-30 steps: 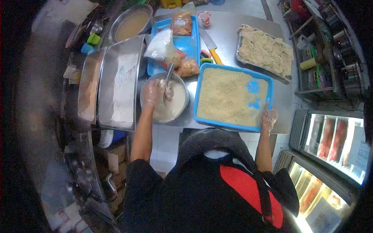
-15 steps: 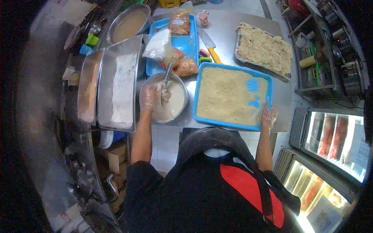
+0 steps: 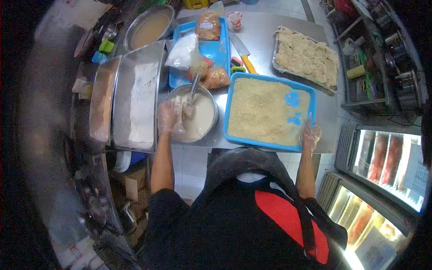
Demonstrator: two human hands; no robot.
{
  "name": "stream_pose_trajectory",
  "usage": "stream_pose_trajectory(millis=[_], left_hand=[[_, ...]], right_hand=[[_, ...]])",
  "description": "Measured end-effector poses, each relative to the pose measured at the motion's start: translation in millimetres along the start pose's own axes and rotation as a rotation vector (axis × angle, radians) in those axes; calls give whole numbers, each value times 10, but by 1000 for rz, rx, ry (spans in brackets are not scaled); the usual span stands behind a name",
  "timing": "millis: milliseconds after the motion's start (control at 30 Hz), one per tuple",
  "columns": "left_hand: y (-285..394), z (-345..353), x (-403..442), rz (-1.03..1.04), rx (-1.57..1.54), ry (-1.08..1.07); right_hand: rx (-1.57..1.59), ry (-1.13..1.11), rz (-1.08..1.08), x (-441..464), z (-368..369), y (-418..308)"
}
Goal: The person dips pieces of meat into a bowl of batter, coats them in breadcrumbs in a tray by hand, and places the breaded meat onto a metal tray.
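Observation:
My left hand (image 3: pixel 168 116), in a clear plastic glove, is at the left side of a round metal bowl (image 3: pixel 214 118) of pale batter (image 3: pixel 203 112). Its fingers curl down over the batter beside a pinkish, batter-coated lump (image 3: pixel 186 111); what they grip is hard to make out. A metal utensil handle (image 3: pixel 195 83) leans up out of the bowl. My right hand (image 3: pixel 311 134), also gloved, grips the right rim of a blue tray (image 3: pixel 265 145) near its lower corner. Beige crumbs (image 3: pixel 265 108) cover most of that tray, with blue showing through on the right.
Left of the bowl stand a deep metal pan with white powder (image 3: pixel 143 105) and another with orange powder (image 3: pixel 102 103). Behind are a blue tray with bags (image 3: pixel 218 51), a yellow-handled knife (image 3: pixel 245 56) and a basin of cloudy liquid (image 3: pixel 150 31). A heaped tray (image 3: pixel 306 58) sits back right.
My left hand has moved a little left, from over the batter toward the bowl's left rim. My right hand has stayed at the blue tray's rim.

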State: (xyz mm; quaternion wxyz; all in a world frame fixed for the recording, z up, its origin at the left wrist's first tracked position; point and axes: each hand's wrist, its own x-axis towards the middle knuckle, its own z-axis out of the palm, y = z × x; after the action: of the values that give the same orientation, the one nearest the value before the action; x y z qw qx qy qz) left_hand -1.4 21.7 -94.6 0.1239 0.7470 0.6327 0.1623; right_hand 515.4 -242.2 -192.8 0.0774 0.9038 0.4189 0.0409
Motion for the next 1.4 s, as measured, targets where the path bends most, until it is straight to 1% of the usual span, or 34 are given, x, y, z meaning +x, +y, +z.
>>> stream_pose_trajectory(millis=[100,167,233,300,333,367,400,433,467,500,533,567,600,667,767,800,900,967,1000,1033,1067,1100,1167,1200,1267,1300,1333,1367,1400], left_hand=[[-427,247,-28,-16,-157,10],[-344,171,-57,-65,-405,10],[97,-188,-141,-175,-756,-4],[-308,35,-109,-17,-339,48],[-317,9,-122,57,-130,72],[-327,-23,-165,-6,-183,28],[-20,-270,-193,-65,-239,-13],[177,-451,-189,-120,-295,-55],[202,-510,-190,-98,-341,-45],[185,-503,-213,-1,-233,3],[159,-496,-239,93,-123,54],[149,-497,-239,191,-13,109],[139,-524,-219,147,-38,95],[117,-567,-202,70,-90,52],[258,-634,-252,-89,-113,7],[298,-551,-266,-16,-159,71],[428,-637,-198,54,-2,-15],[163,-460,-153,5,-188,-44],[93,-445,-165,27,-204,-39],[22,-425,-191,45,-217,-31],[-1,-317,-225,-6,-282,8],[45,-370,-241,18,-189,-10],[337,-633,-173,87,-10,-61],[746,-857,-197,-44,-189,-91],[660,-714,-250,58,-63,-60],[549,-644,-275,102,8,-32],[351,-532,-243,195,200,1],[337,-587,-188,151,120,-13],[356,-638,-181,112,34,-36]], right_hand=[[131,118,21,0,328,85],[276,218,22,23,522,131],[519,355,-8,26,683,169],[754,386,-42,38,784,251],[888,373,-57,31,820,318],[1023,360,-70,24,851,383],[1163,187,-61,48,877,566],[1276,122,-64,89,998,672],[1386,56,-61,132,1132,782],[1049,114,-117,140,1044,752],[647,187,-149,149,965,692],[392,240,-179,161,875,640],[326,241,-194,163,800,617],[252,240,-219,133,687,611],[227,248,-226,105,673,553],[232,245,-234,119,674,531],[360,284,-266,178,673,599],[411,355,-312,203,726,632],[378,381,-331,217,734,586],[162,392,-359,231,768,546],[-52,414,-388,245,807,509],[-84,208,-341,269,945,535],[-344,164,-263,314,1508,625],[-577,317,-241,299,1985,682],[-447,371,-258,227,2151,818],[-77,267,-288,225,1987,863],[-51,256,-324,238,1716,868],[-26,244,-359,260,1480,884],[-357,314,-403,150,902,777]])
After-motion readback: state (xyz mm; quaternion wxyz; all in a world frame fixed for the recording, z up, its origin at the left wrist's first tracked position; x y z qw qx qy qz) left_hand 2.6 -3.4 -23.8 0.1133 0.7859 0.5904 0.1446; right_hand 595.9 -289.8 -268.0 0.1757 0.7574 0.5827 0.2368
